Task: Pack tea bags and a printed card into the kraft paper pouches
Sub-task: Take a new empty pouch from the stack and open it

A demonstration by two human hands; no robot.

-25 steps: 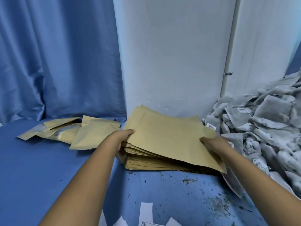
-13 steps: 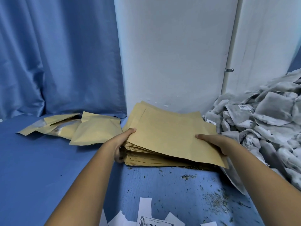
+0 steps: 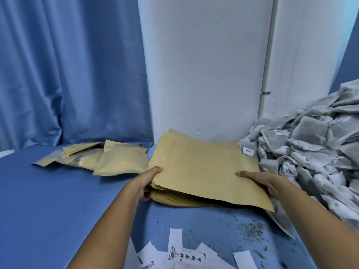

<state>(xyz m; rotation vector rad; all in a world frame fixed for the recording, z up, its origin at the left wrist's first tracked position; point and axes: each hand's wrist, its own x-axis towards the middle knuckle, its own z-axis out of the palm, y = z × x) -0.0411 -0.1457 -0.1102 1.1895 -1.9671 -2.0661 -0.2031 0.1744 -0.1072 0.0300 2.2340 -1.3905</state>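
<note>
A thick stack of flat kraft paper pouches (image 3: 180, 199) lies against the white wall. Its top pouch (image 3: 202, 167) is lifted at the near edge. My left hand (image 3: 149, 179) grips the pouch's left edge, thumb on top and fingers underneath. My right hand (image 3: 260, 181) holds its right edge the same way. A large heap of grey tea bags (image 3: 310, 152) fills the right side. Printed cards (image 3: 186, 256) and white slips lie on the blue table in front of me.
Several filled kraft pouches (image 3: 120, 162) lie in a loose pile to the left of the stack. Loose tea crumbs (image 3: 250, 230) are scattered on the blue table (image 3: 48, 210). A blue curtain (image 3: 68, 74) hangs behind, and a white wall panel (image 3: 204, 65) stands behind the stack.
The top pouch has risen a little off the stack at its near edge, held in both hands. More of the printed cards have come into sight at the bottom.
</note>
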